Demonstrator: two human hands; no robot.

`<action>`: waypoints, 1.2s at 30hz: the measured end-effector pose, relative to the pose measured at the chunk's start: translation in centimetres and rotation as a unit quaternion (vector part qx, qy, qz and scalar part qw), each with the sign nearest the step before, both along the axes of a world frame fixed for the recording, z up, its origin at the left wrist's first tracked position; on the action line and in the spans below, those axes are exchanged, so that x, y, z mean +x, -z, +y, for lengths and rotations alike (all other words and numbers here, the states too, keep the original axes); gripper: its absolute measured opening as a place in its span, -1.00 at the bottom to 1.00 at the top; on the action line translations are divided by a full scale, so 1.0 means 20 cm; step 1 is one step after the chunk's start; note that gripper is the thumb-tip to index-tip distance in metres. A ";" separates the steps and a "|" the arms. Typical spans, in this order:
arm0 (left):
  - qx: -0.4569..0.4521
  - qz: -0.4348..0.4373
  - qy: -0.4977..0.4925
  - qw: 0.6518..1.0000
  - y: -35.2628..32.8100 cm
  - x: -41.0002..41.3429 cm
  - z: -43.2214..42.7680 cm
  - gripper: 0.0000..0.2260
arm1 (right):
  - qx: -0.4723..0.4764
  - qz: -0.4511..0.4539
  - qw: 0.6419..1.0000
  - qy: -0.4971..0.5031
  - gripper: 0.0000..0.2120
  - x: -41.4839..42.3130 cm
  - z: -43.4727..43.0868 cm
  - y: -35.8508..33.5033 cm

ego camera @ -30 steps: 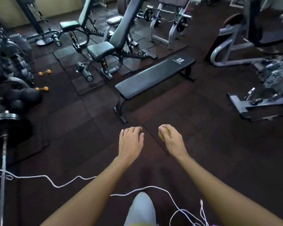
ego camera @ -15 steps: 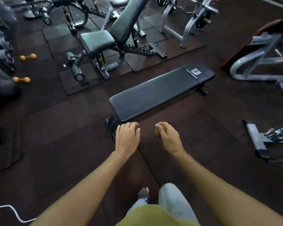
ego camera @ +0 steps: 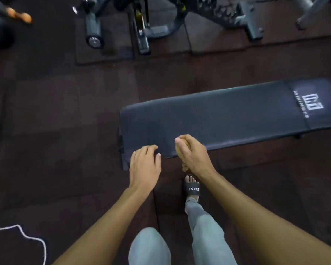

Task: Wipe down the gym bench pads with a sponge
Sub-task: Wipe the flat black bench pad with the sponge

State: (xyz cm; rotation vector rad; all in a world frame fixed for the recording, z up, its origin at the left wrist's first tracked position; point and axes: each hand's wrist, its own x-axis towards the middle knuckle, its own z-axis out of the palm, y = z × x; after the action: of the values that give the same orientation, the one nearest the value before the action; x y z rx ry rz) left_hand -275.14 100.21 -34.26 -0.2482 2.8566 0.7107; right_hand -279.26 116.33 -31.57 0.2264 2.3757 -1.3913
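Note:
A flat black bench pad (ego camera: 227, 115) with a white logo at its right end lies across the view just ahead of me. My right hand (ego camera: 194, 155) is closed around a tan sponge (ego camera: 184, 167), of which only a bit shows below the fist, at the pad's near edge. Left of it, my left hand (ego camera: 144, 167) hovers palm down with fingers loosely together near the pad's near left corner, holding nothing. Whether either hand touches the pad I cannot tell.
The metal base and frame of an incline bench (ego camera: 141, 33) stand on the dark rubber floor beyond the pad. An orange dumbbell (ego camera: 19, 15) lies far left. A white cord (ego camera: 29, 237) trails at the lower left. My sandalled foot (ego camera: 192, 188) stands by the bench.
I have stepped up to the flat bench, which now fills the middle of the view. Both hands have reached its near edge, the right still closed on the sponge.

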 end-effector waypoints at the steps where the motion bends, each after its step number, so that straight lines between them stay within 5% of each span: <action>1: 0.002 -0.009 -0.013 1.000 0.10 -0.06 0.02 -0.73 | 0.005 0.004 1.000 -0.017 -0.85 -0.09 0.01 0.11; 10: -0.028 -0.018 -0.040 0.999 0.89 -0.41 -0.04 -0.64 | 0.154 0.075 0.964 -0.205 -0.68 -0.58 0.04 1.02; 17: -0.091 0.019 -0.005 0.996 1.17 -0.44 -0.06 -0.53 | 0.266 0.269 0.911 -0.166 -0.63 -0.60 -0.16 1.28; 23: -0.064 0.026 -0.036 0.997 1.17 -0.45 -0.03 -0.55 | 0.321 0.168 0.914 -0.182 -0.37 -0.46 -0.23 1.30; 29: -0.012 0.081 -0.047 0.995 1.04 -0.53 0.15 -0.59 | 0.146 0.134 0.972 -0.125 -0.48 -0.56 -0.05 1.14; 32: -0.063 0.087 0.022 0.994 1.03 -0.64 0.32 -0.55 | 0.153 0.127 0.979 -0.033 -0.51 -0.62 0.13 1.17; 36: -0.150 0.045 0.078 0.985 1.12 -0.71 0.42 -0.47 | 0.206 0.125 0.968 -0.078 -0.52 -0.68 0.28 1.25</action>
State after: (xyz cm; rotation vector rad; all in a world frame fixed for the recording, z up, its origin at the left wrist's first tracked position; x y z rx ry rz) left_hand -289.43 108.64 -56.76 -0.0328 3.0198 0.2656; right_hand -292.79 121.96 -56.58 -0.0317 2.8061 -0.8879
